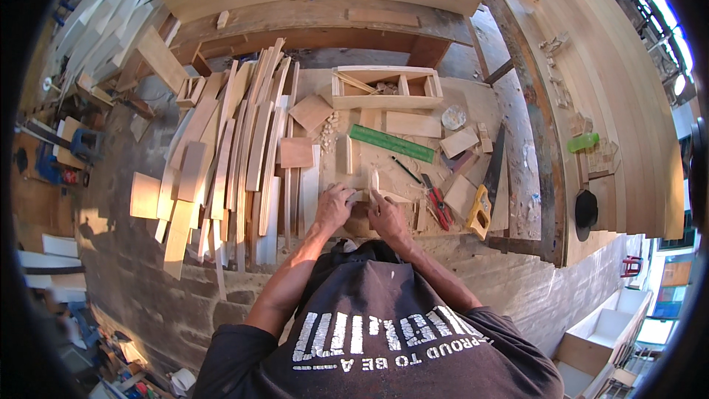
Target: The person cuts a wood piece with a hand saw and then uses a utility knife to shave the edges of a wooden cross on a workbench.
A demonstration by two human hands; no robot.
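Note:
Near the bench's front edge, my left hand (336, 205) is closed, its fingertips pinching a small piece of wood (359, 196). Close beside it, my right hand (388, 216) is closed too, its index finger stretched along a narrow pale piece with a pointed tip (375, 178); its exact kind is unclear. Beyond the hands lie a short wooden block (349, 155), a wide green ruler (391, 143) and a dark pencil-like stick (405, 170). Red-handled pliers (439, 205) rest right of my right hand. A handsaw with a yellow handle (480, 212) lies farther right.
Long wooden strips (236, 140) are heaped on the left. An open wooden box (388, 100) with compartments stands at the back. Small wood plugs (329, 131) and offcuts litter the bench. A plank-topped table (613, 52) carries a black cap (586, 210) at right.

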